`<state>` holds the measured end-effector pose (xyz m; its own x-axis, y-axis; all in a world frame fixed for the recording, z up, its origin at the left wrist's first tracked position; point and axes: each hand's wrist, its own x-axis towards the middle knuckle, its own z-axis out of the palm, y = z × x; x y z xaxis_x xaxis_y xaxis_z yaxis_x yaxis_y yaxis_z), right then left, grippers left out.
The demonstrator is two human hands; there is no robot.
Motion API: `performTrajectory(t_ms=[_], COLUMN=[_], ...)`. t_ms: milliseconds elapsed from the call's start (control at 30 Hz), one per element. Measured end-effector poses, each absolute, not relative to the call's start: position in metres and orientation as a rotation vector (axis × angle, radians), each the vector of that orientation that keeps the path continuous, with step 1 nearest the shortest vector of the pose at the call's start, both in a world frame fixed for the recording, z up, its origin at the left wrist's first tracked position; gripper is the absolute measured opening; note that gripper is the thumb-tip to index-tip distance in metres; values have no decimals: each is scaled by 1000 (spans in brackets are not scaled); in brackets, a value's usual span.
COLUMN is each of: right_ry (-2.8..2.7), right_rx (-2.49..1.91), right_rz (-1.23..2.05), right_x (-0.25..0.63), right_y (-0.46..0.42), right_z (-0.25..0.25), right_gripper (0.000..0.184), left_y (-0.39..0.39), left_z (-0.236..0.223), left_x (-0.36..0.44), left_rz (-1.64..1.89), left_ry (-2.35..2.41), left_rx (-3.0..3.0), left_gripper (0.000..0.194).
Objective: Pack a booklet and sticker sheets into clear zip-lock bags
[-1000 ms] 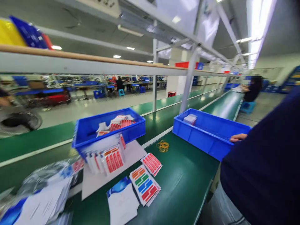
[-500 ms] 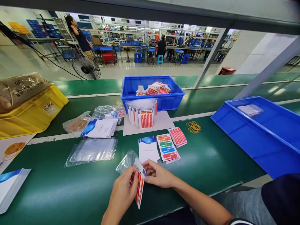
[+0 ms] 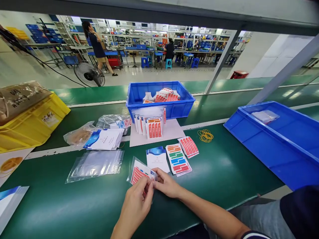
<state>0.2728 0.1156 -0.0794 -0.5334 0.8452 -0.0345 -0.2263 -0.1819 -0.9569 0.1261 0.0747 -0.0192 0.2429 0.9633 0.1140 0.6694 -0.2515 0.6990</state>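
Between my two hands is a clear plastic bag (image 3: 134,169) with a red-and-white sticker sheet (image 3: 139,175) inside it. My left hand (image 3: 138,202) pinches the bag's near edge, thumb against fingers. At the bag's right edge, my right hand (image 3: 165,184) grips with closed fingertips. Just beyond lie a stack of blue-and-white booklets (image 3: 157,160), a pile of multicoloured sticker sheets (image 3: 177,158) and a smaller pile of red sticker sheets (image 3: 188,146). Flat empty clear bags (image 3: 99,162) are spread to the left.
Filled bags (image 3: 153,127) stand against a blue bin (image 3: 159,109) holding more. Another blue bin (image 3: 274,132) stands right, a yellow crate (image 3: 42,122) left. Yellow rubber bands (image 3: 205,135) lie on the green table (image 3: 74,205). Behind are a fan (image 3: 89,73) and a walking person (image 3: 97,46).
The sticker sheet, half outside the bag before, has gone into it. The bag now tilts away, and my hands have come closer together. The person behind has walked to the right.
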Motion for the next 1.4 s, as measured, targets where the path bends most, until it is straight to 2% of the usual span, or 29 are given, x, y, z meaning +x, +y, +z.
performTrajectory(t_ms=[100, 200, 333, 367, 467, 633, 800, 1133, 1400], right_ry=[-1282, -1257, -1219, -1219, -1251, -1266, -1268, -1404, -1402], right_rx=[-849, -905, -903, -905, -953, -1014, -1021, -1001, -1025], right_rz=[1713, 1716, 1832, 1843, 1806, 1608, 1595, 1439, 1473], right_x=[273, 278, 285, 286, 289, 299, 305, 302, 300], right_y=[118, 122, 126, 127, 130, 139, 140, 137, 135], right_z=[-80, -82, -86, -87, -85, -81, -79, -79, -82], right_gripper=[35, 36, 39, 40, 42, 48, 39, 27, 23], left_y=[78, 93, 121, 126, 133, 131, 131, 126, 126], left_z=[-13, -11, -21, -25, -38, -52, -58, -52, -52], left_x=[129, 118, 93, 89, 83, 84, 85, 97, 90], left_rz=[670, 751, 799, 729, 549, 717, 885, 746, 642], left_ry=[1348, 1346, 1354, 1283, 1074, 1101, 1102, 1066, 1069], left_rx=[2044, 2081, 1934, 1843, 1563, 1231, 985, 1286, 1414], left_gripper=[20, 8, 46, 44, 23, 22, 23, 26, 22])
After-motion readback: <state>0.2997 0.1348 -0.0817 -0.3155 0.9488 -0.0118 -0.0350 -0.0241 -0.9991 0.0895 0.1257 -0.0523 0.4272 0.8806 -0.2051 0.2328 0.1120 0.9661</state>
